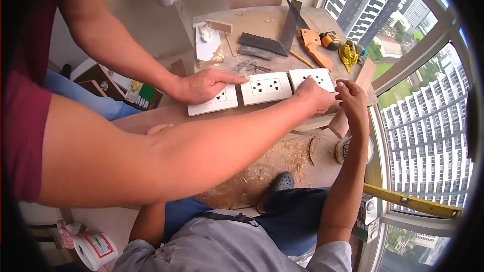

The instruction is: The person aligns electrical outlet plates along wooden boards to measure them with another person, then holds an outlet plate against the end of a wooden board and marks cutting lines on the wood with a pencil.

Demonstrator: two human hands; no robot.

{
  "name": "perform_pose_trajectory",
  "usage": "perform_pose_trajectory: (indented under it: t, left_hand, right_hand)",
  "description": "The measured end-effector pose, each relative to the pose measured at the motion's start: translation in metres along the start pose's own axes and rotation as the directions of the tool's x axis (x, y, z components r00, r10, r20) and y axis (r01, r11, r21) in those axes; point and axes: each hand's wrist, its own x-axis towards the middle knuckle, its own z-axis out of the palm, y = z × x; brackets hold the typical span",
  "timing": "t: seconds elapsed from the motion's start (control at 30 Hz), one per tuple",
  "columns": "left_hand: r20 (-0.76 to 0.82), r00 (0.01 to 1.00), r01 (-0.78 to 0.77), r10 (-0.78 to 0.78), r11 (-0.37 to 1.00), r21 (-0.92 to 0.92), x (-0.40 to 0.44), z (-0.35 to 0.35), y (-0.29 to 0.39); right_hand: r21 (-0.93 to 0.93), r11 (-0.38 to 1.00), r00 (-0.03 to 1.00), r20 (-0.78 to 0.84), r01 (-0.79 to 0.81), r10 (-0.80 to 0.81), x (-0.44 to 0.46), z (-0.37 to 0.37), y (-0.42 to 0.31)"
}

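Three white double wall sockets, a left one [227, 102], a middle one [266, 88] and a right one [298, 76], lie in a row along the front of the worktop. My right hand [355, 102] is beside the right socket's outer end, fingers bent together; whether anything is between them is hidden. Only a small part of my left hand [159, 129] shows behind a co-worker's forearm, its fingers mostly covered. The co-worker's one hand [206, 84] rests over the left socket, thumb reaching to the middle one. Their other hand [315, 95] presses on the right socket.
On the dusty worktop [275, 17] lie a handsaw [316, 48], a pencil [302, 59], a tape measure [330, 40], yellow-and-grey gloves [349, 54] and dark strips [262, 44]. A yellow spirit level [408, 201] leans by the window. Shavings [287, 158] cover the floor near a tub [343, 150].
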Motion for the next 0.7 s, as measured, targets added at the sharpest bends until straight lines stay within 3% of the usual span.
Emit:
perform_pose_trajectory:
  t: [0.07, 0.2, 0.33, 0.37, 0.4, 0.43, 0.5, 0.63, 0.67, 0.7]
  left_hand:
    - [-0.017, 0.943, 0.318, -0.332, 0.917, -0.243, 0.012, 0.009, 0.002]
    - [-0.032, 0.809, 0.528, -0.587, 0.748, -0.403, 0.023, 0.014, 0.006]
    - [0.158, 0.818, 0.569, -0.553, 0.736, -0.368, 0.022, -0.002, 0.000]
    - [0.096, 0.950, 0.312, -0.299, 0.929, -0.197, 0.014, -0.003, -0.004]
    - [0.087, 0.996, 0.008, -0.008, 1.000, -0.007, 0.012, -0.001, 0.001]
    - [0.084, 0.996, 0.009, -0.008, 1.000, -0.009, 0.010, -0.002, 0.008]
    - [0.179, 0.933, -0.357, 0.312, 0.865, 0.352, 0.006, -0.003, 0.027]
    - [0.186, 0.963, -0.258, 0.197, 0.879, 0.401, 0.012, 0.001, 0.007]
    - [0.006, 0.999, -0.034, 0.034, 0.977, 0.210, 0.017, 0.010, 0.007]
    - [-0.132, 0.977, 0.166, -0.168, 0.986, -0.026, 0.021, 0.015, 0.008]
  right_hand:
    - [-0.012, 0.999, 0.999, 0.009, -0.042, 0.042, -0.003, 0.003, -0.008]
    - [-0.026, 0.999, 0.999, 0.044, 0.027, -0.026, 0.001, 0.009, -0.010]
    - [0.004, 1.000, 0.997, 0.078, 0.021, -0.022, 0.007, 0.012, -0.007]
    - [0.009, 0.999, 0.997, 0.073, 0.038, -0.039, 0.009, 0.013, -0.002]
    - [0.015, 0.998, 0.996, 0.067, 0.057, -0.058, 0.009, 0.014, -0.004]
    - [0.014, 0.998, 0.996, 0.068, 0.060, -0.061, 0.008, 0.015, -0.006]
    - [0.089, 0.995, 0.993, 0.102, 0.052, -0.061, 0.003, 0.018, -0.012]
    - [0.043, 0.995, 0.990, 0.109, 0.087, -0.091, 0.006, 0.020, -0.007]
    - [0.064, 0.996, 0.993, 0.097, 0.065, -0.071, 0.005, 0.020, -0.008]
    - [0.084, 0.996, 0.995, 0.085, 0.044, -0.051, 0.005, 0.020, -0.009]
